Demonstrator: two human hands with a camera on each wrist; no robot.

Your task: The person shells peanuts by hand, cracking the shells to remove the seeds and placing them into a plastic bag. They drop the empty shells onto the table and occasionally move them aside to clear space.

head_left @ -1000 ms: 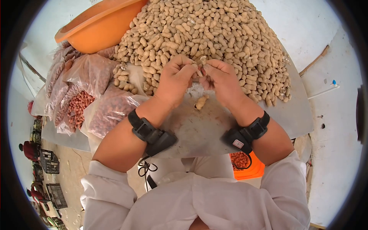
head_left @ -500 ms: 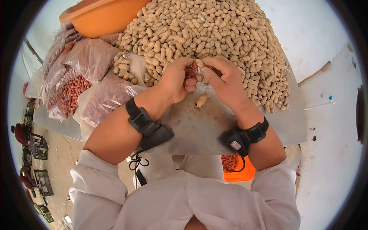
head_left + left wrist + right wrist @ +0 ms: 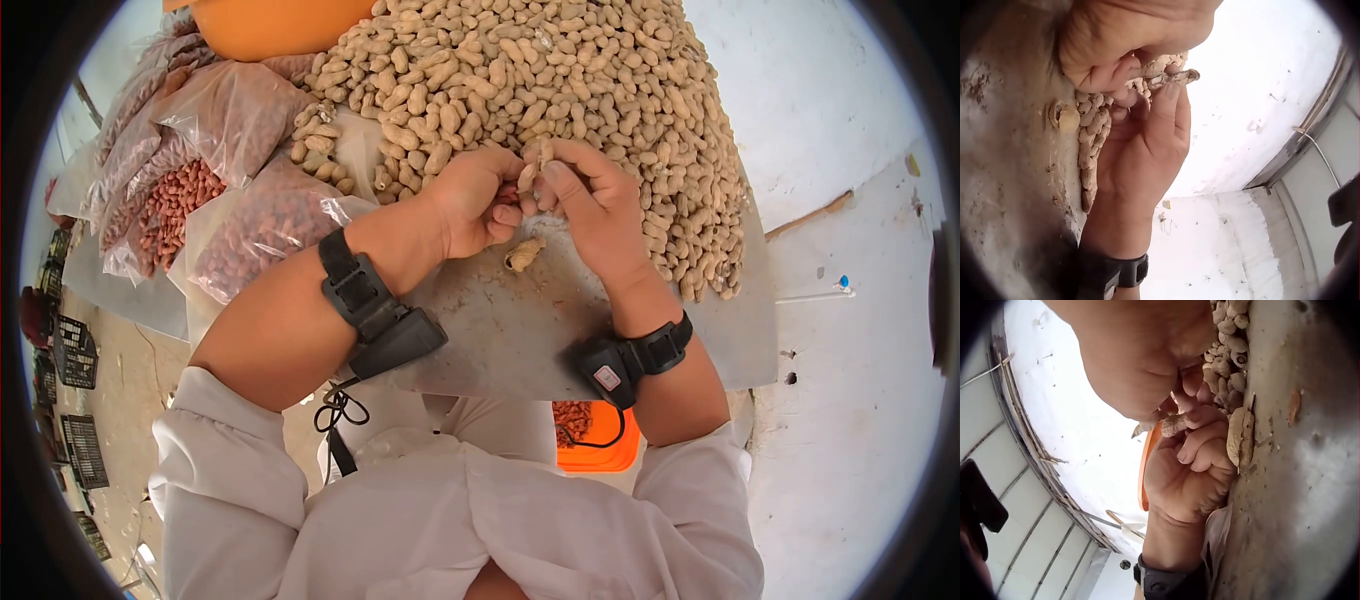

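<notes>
Both hands meet over the tabletop at the near edge of a large heap of unshelled peanuts (image 3: 560,60). My left hand (image 3: 470,205) pinches part of a cracked peanut (image 3: 1174,425) between thumb and forefinger, its other fingers curled into the palm, where a bit of red shows. My right hand (image 3: 605,210) pinches a split peanut shell (image 3: 1175,77) between thumb and forefinger, right against the left fingertips. Below the hands, an opened peanut shell (image 3: 523,254) lies on the metal table (image 3: 490,330).
Clear plastic bags of red peanut kernels (image 3: 265,225) lie left of the heap. An orange basin (image 3: 285,25) stands behind them. Under the table's near edge sits an orange tub (image 3: 610,440) with reddish contents. Black crates (image 3: 75,350) stand on the floor at far left.
The hands stay together but have shifted their hold, turning the peanut between their fingertips. A red kernel showed at the fingertips half a second ago. The head view has shifted.
</notes>
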